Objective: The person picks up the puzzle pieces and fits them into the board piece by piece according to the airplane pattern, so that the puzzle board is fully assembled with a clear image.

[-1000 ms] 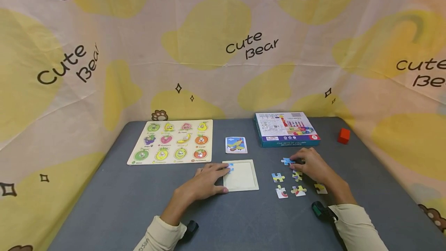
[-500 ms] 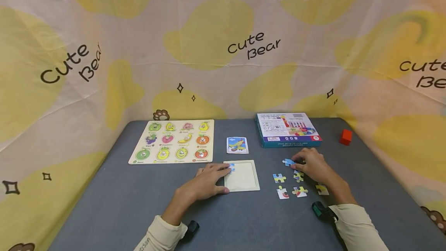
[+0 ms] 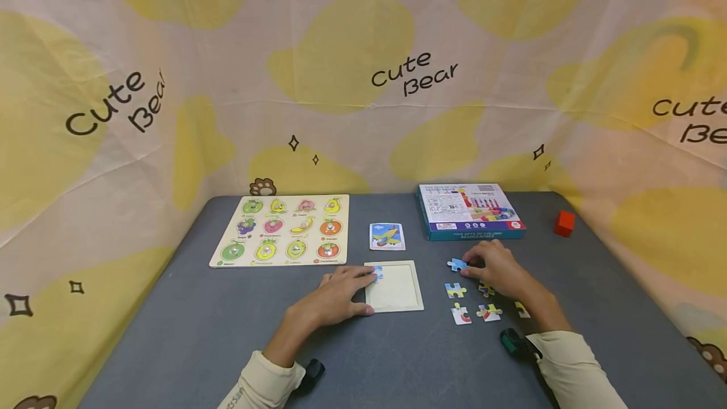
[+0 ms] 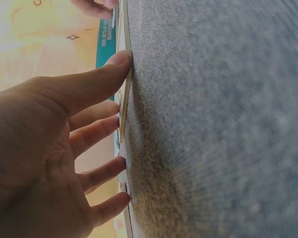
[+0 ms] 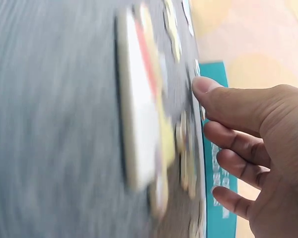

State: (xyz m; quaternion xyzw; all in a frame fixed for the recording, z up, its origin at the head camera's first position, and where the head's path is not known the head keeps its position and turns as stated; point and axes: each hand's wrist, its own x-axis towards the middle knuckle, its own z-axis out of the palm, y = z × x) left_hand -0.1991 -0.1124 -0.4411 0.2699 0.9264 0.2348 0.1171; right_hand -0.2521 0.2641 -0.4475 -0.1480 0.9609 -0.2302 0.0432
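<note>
My right hand (image 3: 500, 270) pinches a blue jigsaw piece (image 3: 455, 264) between thumb and fingertips, low over the table. In the right wrist view its thumb (image 5: 206, 87) is extended and the other fingers are bent. My left hand (image 3: 341, 292) rests at the left side of the cream puzzle tray (image 3: 397, 289), fingers spread, thumb at its lower left corner. One blue piece (image 3: 377, 274) lies in the tray's upper left corner beside those fingertips. Several loose jigsaw pieces (image 3: 461, 315) lie right of the tray, some partly hidden by my right hand and forearm.
A picture card with an airplane (image 3: 387, 237) lies behind the tray. At the back left is a fruit puzzle board (image 3: 284, 232). A teal-sided box (image 3: 471, 213) stands at the back right, with a red block (image 3: 565, 223) beyond it near the table's right edge.
My right hand has moved a little left with the blue jigsaw piece, away from the spot behind the loose pieces. My left hand has stayed at the tray.
</note>
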